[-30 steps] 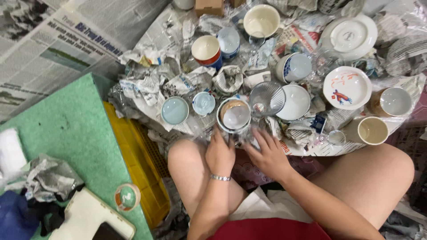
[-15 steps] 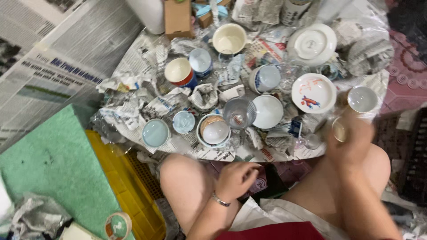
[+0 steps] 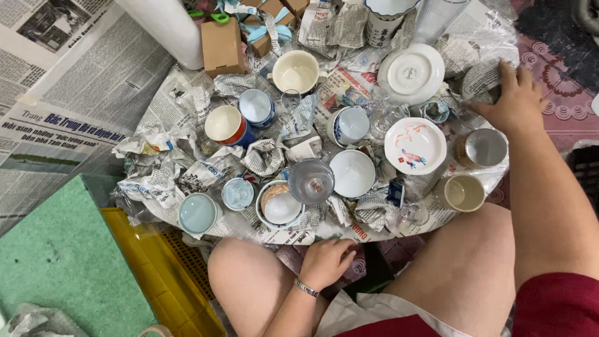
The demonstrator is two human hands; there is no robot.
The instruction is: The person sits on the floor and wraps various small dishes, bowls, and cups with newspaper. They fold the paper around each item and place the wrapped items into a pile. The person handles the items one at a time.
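The round worktop, covered in sheets of printed newspaper, sits in front of my knees and is crowded with crockery and crumpled paper. To its left lie a flat green mat and a yellow plastic crate beside my left thigh. At the far right of the worktop stands a white round plate with a raised foot ring, upside down. Just nearer is a white saucer painted with red fish. A cream ceramic cup stands at the far middle, with a brown cardboard box to its left. A white cup with a red and blue outside sits left of centre. In the middle, a plain white bowl touches a clear drinking glass, and a blue-rimmed bowl holding a smaller white piece is just beside the glass.

My right hand is stretched out to the far right edge, fingers spread and open, resting on a crumpled newspaper bundle; whether it grips the paper I cannot tell. Just below it stands a brown-sided mug with a grey inside, and nearer me a beige mug.

My left hand, a beaded bracelet at the wrist, is loosely curled at the near edge of the worktop, holding nothing, close to the blue-rimmed bowl.
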